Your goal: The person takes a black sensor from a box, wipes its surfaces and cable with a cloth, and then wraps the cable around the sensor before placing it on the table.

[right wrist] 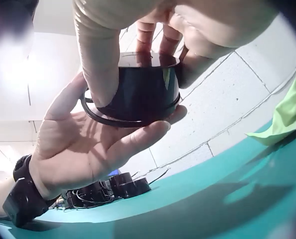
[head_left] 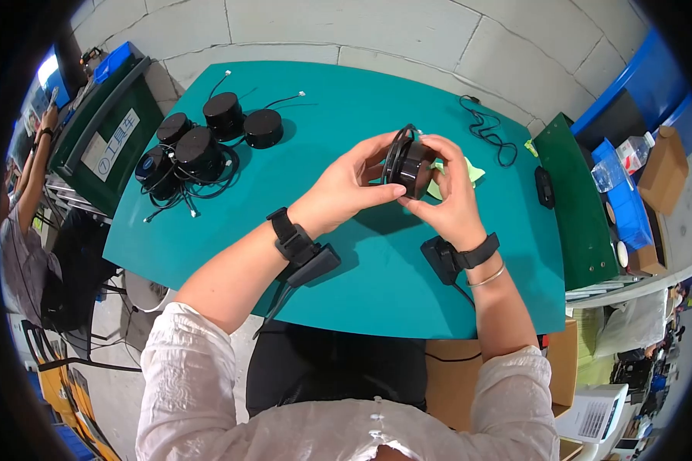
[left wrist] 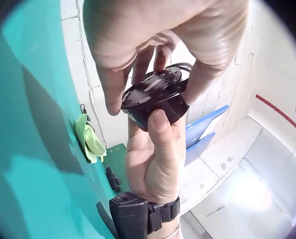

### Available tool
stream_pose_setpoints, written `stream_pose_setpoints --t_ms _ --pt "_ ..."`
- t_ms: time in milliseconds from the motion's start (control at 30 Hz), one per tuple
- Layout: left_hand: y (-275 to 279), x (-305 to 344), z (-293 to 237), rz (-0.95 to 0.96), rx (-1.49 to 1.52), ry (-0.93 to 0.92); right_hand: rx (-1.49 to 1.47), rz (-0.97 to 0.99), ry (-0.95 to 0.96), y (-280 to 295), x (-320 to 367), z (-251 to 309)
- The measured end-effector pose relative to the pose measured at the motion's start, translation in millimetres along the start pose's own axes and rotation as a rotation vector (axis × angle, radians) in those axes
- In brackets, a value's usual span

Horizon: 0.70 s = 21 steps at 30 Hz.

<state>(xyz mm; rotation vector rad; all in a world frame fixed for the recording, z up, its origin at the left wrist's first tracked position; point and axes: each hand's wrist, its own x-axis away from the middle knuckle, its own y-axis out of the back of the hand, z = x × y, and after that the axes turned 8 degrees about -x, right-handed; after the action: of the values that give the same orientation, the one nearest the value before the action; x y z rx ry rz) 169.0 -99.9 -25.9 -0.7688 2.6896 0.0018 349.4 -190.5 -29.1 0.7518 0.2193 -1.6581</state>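
A black round device (head_left: 410,170) with a thin black cable looped round its rim is held above the teal table (head_left: 346,269), between both hands. My left hand (head_left: 355,180) grips its left side, thumb and fingers curled round the rim (left wrist: 155,97). My right hand (head_left: 447,196) grips the other side, with the thumb (left wrist: 160,124) pressed on the body and the fingers (right wrist: 153,35) over the top face. In the right wrist view the device (right wrist: 138,87) rests partly on the left palm (right wrist: 88,144).
Several similar black devices (head_left: 200,142) with tangled cables lie at the table's far left. A green cloth (head_left: 469,170) lies under the hands, a loose black cable (head_left: 488,131) beyond it. Green bins (head_left: 573,200) flank the table. A person (head_left: 23,230) stands at the left.
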Motion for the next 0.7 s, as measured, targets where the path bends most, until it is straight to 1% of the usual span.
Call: stream_pose_setpoints --t_ms 33,67,100,133,167,200,267,333,400,433,467,533,567,633,667,700 --pt "0 0 0 0.014 0.012 -0.028 -0.001 0.005 0.000 -2 0 2" --pt "1 0 0 0.029 0.024 -0.057 0.084 -0.011 0.067 -3 0 5" --pt "2 0 1 0.028 0.025 -0.058 0.169 -0.027 0.134 -4 -1 9" --pt "2 0 1 0.022 0.102 -0.035 0.170 -0.026 0.134 -4 -2 14" --pt "2 0 2 0.016 0.179 -0.011 0.381 -0.051 0.230 -3 -3 19" --pt "4 -1 1 0.017 0.179 -0.011 0.593 -0.077 0.327 -3 -4 23" --pt "9 -3 -2 0.000 0.361 0.090 0.620 -0.063 0.320 -1 -2 28" --pt "12 -5 1 0.011 0.314 0.089 0.649 -0.053 0.321 0 -4 30" --pt "13 -4 7 -0.051 0.463 0.206 0.444 -0.045 0.215 -2 -4 31" --pt "14 -5 11 -0.064 0.516 0.236 0.346 -0.057 0.156 -2 -4 30" --pt "15 -7 14 -0.057 0.513 0.237 0.349 -0.064 0.157 -1 -3 27" --pt "16 -8 19 -0.008 0.550 0.228 0.246 -0.017 0.057 1 -1 21" --pt "16 -8 19 -0.004 0.547 0.232 0.246 -0.024 0.057 2 0 23" --pt "14 -8 17 0.060 0.559 0.334 0.345 -0.006 0.064 1 0 32" --pt "11 -7 13 0.068 0.553 0.338 0.346 -0.016 0.066 0 -1 35" --pt "8 -5 7 0.055 0.455 0.382 0.404 -0.031 0.112 -2 -1 37"
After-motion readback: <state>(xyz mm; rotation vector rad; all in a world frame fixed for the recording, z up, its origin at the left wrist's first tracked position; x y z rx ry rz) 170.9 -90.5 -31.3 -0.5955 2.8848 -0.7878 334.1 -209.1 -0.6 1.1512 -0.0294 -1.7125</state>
